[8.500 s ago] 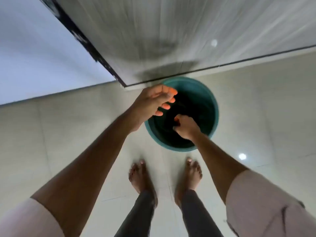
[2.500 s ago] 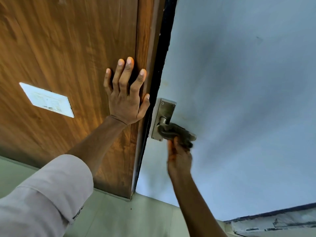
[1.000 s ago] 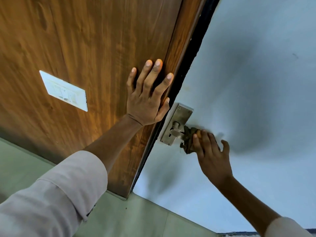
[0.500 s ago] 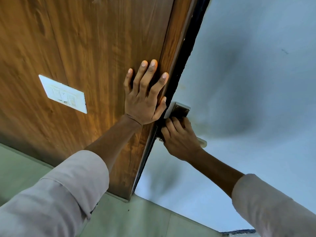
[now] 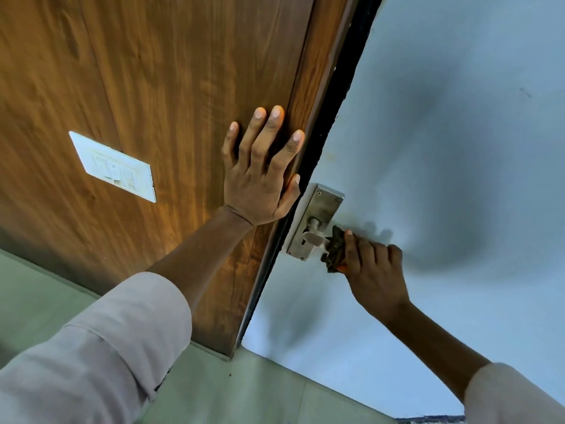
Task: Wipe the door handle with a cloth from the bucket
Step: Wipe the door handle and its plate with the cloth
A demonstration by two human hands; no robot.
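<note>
We wipe the door handle (image 5: 315, 239), its outer end hidden.
Our right hand (image 5: 371, 264) clamps the dark cloth (image 5: 334, 250) there; left hand (image 5: 260, 179) flat, fingers spread.

We lose the lever's (image 5: 316, 240) outer end under the cloth (image 5: 335, 254), itself mostly buried, perhaps bunched, in the right hand (image 5: 374, 270)

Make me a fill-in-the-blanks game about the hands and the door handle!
1. The right hand holds a dark ____ against the handle.
2. The left hand lies flat on the ____ panel.
3. The white switch plate is fixed to the ____ of the left hand.

Missing words: cloth; wooden; left
</note>
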